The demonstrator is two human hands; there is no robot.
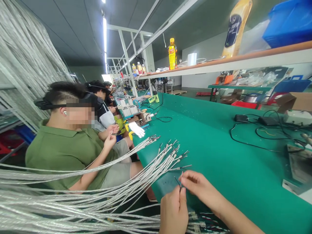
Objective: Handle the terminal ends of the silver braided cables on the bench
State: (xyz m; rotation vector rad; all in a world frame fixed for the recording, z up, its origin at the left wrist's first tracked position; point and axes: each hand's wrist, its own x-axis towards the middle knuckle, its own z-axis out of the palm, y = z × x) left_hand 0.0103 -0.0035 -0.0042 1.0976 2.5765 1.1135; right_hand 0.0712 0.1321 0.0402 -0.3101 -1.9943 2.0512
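The thin wires (182,177) at a cable's end are held between our two hands, over the green desk (219,143) and close to its edge. Our left hand (174,208) is closed around them from below, thumb on top, while our right hand (195,183) pinches the paler, reddish one between thumb and forefinger; a dark one slants off beside it. Just beyond, we see many white cables (146,170) reaching in from the left, their split ends spread over the desk. More cable ends (198,222) show below our hands, with coloured strands. Farther left, a person in a green shirt (65,152) sits by the desk, near a white glove (136,129). Well to our right lies a black adapter (241,118); a yellow bottle (172,55) stands on the shelf (207,68).
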